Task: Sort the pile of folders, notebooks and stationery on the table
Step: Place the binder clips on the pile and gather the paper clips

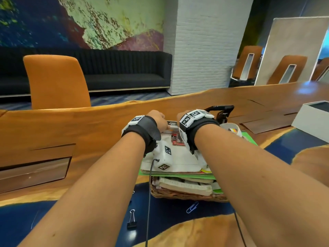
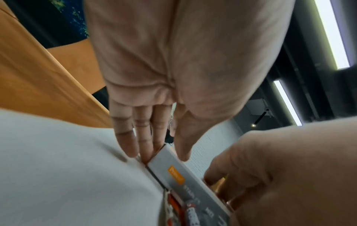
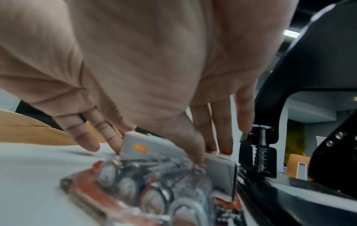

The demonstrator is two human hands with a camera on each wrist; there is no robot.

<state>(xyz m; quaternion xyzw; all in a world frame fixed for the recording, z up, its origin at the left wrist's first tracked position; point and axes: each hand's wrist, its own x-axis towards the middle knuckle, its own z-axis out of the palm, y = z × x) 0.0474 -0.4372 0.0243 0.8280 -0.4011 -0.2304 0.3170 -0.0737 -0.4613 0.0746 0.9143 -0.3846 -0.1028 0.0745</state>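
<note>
A small grey box (image 1: 171, 123) with an orange label lies on top of the pile, on a white folder (image 1: 179, 157). My left hand (image 1: 164, 124) pinches its left end, thumb (image 2: 183, 156) on one side and fingers (image 2: 146, 154) on the other. The right hand (image 1: 179, 120) pinches the box's right end (image 3: 220, 166), with the thumb in front and the fingers behind. Just in front of the box (image 3: 154, 149) lies a red blister pack (image 3: 135, 191). The pile of folders, with a green folder (image 1: 178, 176) in it, rests on a wicker basket (image 1: 187, 196) of notebooks.
A black hole punch (image 1: 222, 111) stands just right of my right hand, with a white tape roll (image 1: 231, 128) beside it. A black binder clip (image 1: 131, 220) and a blue paper clip (image 1: 192, 207) lie on the table in front. A white box (image 1: 311, 116) sits far right.
</note>
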